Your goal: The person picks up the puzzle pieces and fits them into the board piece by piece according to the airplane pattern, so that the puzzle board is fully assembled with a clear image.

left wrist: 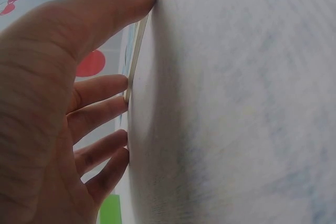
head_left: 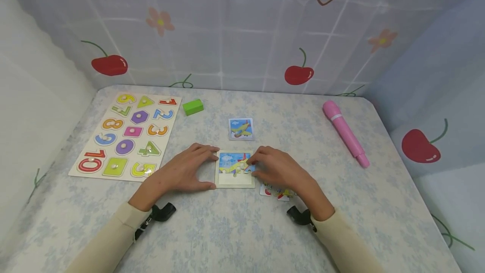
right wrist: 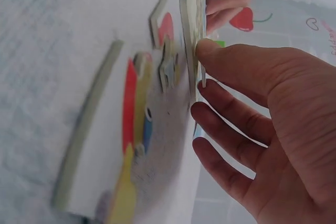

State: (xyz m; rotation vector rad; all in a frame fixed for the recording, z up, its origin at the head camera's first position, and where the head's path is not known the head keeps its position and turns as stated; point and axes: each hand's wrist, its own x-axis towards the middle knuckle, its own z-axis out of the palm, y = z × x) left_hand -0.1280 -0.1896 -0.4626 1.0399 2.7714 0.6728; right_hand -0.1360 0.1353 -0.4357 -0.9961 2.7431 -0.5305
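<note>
A jigsaw tray (head_left: 232,181) lies mid-table, its upper part filled with airplane-picture pieces and its lower strip bare. Along its left edge, my left hand (head_left: 185,169) rests with spread fingertips and thumb touching the frame. My right hand (head_left: 281,167) pinches a thin puzzle piece (right wrist: 203,76) between thumb and index finger at the tray's right side. Beneath that hand lie several loose puzzle pieces (head_left: 266,190), partly hidden by the wrist; the right wrist view shows red and yellow on them. Beyond the tray is a small airplane picture (head_left: 240,129).
At the left lies a number-and-shape peg board (head_left: 169,136), with a green block (head_left: 193,107) off its upper right corner. A pink stick with a rounded head (head_left: 346,135) lies at the right. Printed curtains (head_left: 250,33) hang behind the table.
</note>
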